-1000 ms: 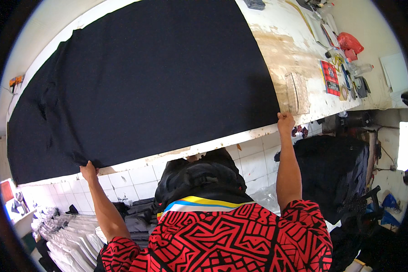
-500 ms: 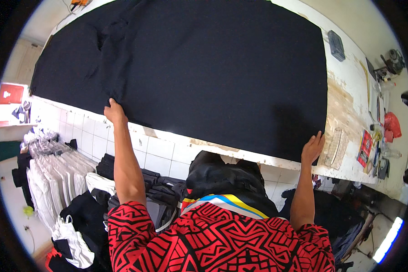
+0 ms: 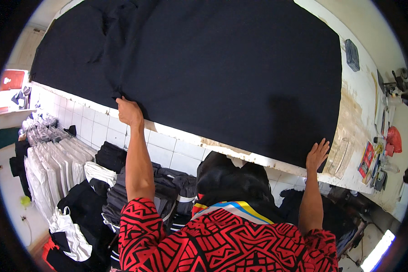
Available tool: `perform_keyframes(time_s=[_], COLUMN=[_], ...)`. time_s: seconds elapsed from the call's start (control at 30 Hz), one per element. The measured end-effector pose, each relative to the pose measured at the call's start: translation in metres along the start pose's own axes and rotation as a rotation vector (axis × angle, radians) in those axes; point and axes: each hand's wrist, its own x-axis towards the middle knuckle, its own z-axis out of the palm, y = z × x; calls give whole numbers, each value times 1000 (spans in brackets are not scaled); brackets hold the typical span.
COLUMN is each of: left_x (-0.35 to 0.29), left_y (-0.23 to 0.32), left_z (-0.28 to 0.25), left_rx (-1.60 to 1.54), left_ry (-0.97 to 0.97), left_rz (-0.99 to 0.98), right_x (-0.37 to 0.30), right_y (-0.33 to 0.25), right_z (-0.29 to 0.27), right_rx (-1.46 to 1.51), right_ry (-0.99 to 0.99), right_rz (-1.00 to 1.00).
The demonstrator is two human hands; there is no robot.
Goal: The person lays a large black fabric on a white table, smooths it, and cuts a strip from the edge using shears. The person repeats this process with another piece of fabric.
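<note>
A wide sheet of black fabric (image 3: pixel 231 77) covers most of the table and reaches its near edge. At the fabric's near edge, left of the middle, my left hand (image 3: pixel 130 112) pinches the cloth between thumb and fingers, and a small fold stands up there. My right hand (image 3: pixel 317 155) lies flat on the near right corner of the fabric with its fingers apart. Creases run through the cloth beyond my left hand, while the part to the right lies mostly smooth.
The worn white table (image 3: pixel 349 97) shows along the right, bearing a dark block (image 3: pixel 352 55), a red plastic bag (image 3: pixel 393 139) and a red packet (image 3: pixel 366 158). Below left are hanging white garments (image 3: pixel 61 170) and dark folded stacks (image 3: pixel 111 156).
My left hand has shifted slightly right with the pinched edge, raising a small fold. My right hand's fingers have spread out more on the corner. The view has shifted a little.
</note>
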Motion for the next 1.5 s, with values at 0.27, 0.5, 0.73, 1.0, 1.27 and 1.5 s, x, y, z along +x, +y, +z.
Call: perform_keyframes(time_s=[0.27,0.5,0.73,1.0,1.27,1.5], left_x=[-1,-52,-302,-348,-349,-353], left_y=[-11,46,192,229,377,409], left_z=[2,-26,-79,-102,-62,-47], left_rx=[-58,107,-443,-205,-181,-196], left_ry=[-4,223,-542,-801,-633,-609], left_rz=[36,80,1220,1570,1392,1359], right_x=[-53,-29,-5,94,56,41], right_y=[-128,-63,69,193,126,22], right_z=[-29,-37,-26,-71,-98,-112], right_rx=[76,93,118,123,408,302], right_ry=[-91,-52,-128,-161,-140,-230], right_rz=[-582,-334,43,638,473,384])
